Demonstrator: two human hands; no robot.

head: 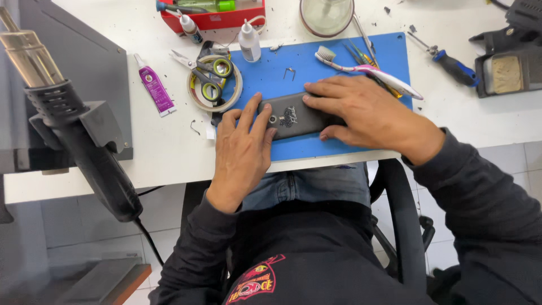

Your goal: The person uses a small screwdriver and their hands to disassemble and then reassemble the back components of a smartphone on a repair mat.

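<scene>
A dark grey phone (293,116) lies back-up on a blue work mat (333,62) near the table's front edge. My left hand (243,149) rests on the phone's left end, fingers spread over its edge. Over the right end of the phone lies my right hand (367,110), with fingers pressing along the top edge and the thumb against the lower edge. A small metal clip (289,72) sits on the mat just beyond the phone.
A toothbrush (367,70) and tweezers lie on the mat's far side. Scissors (206,73) rest on a tape roll, a purple glue tube (155,87) to their left. A hot-air gun (73,130) hangs at left. A blue-handled screwdriver (451,63), red tray (214,17), white dropper bottle (249,40).
</scene>
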